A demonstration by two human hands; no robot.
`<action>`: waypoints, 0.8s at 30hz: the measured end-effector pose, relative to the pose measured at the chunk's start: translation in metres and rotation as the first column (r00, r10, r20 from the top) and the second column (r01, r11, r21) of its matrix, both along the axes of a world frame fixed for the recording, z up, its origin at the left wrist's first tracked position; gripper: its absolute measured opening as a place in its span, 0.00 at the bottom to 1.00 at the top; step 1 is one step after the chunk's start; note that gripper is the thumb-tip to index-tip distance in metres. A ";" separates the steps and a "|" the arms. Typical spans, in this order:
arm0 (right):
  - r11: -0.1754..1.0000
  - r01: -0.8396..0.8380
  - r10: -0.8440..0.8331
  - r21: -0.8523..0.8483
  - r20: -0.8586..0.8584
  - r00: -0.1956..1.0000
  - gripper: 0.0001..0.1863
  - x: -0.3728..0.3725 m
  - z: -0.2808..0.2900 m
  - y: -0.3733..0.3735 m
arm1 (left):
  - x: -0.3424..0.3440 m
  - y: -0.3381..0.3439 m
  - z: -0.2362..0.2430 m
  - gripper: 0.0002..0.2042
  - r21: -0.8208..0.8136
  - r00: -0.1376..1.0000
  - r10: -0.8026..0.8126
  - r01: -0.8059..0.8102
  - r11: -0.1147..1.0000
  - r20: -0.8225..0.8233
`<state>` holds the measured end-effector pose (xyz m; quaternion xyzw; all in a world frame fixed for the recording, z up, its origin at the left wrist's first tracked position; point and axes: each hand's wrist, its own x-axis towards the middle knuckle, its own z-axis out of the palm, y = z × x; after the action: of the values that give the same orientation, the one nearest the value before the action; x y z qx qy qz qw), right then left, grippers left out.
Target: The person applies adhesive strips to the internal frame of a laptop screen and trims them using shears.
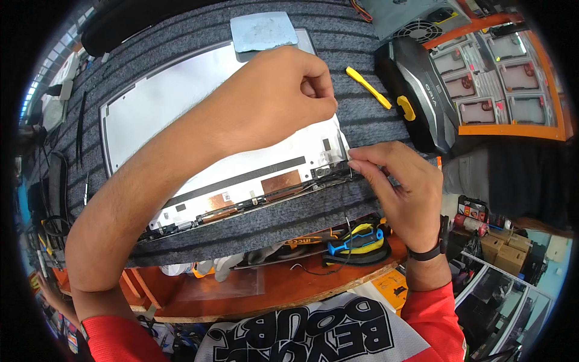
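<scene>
A laptop screen panel [151,105] lies on the ribbed grey mat, white back face up, with copper-coloured patches and a dark strip along its near edge. My left arm reaches across it. My left hand [286,96] is closed above the panel's right side, fingers curled; what they hold, if anything, is hidden. At the near right corner, my right hand [401,190] pinches with thumb and forefinger beside a hinge [329,172]. A thin greyish strip [342,142] runs along the right edge up from those fingertips. The pinched piece is too small to make out.
A light blue pad [263,31] overlaps the panel's far edge. To the right lie a yellow pry tool [368,88] and a black case [416,96]. An orange-framed display box [512,130] stands beyond. Below the mat, a wooden shelf [301,288] holds blue-and-yellow-handled tools [359,241].
</scene>
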<state>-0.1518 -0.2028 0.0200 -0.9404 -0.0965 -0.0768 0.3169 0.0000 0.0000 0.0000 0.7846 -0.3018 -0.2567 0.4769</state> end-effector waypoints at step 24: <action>0.946 -0.176 0.175 -0.274 -0.026 0.984 0.13 0.017 0.008 0.009 | -0.001 -0.002 -0.019 0.10 -0.019 0.982 -0.012 0.016 1.000 0.187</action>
<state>-0.1349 -0.1937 0.0285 -0.9630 -0.1894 -0.0338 0.1889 -0.0013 -0.0019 -0.0188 0.7981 -0.3533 -0.1821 0.4528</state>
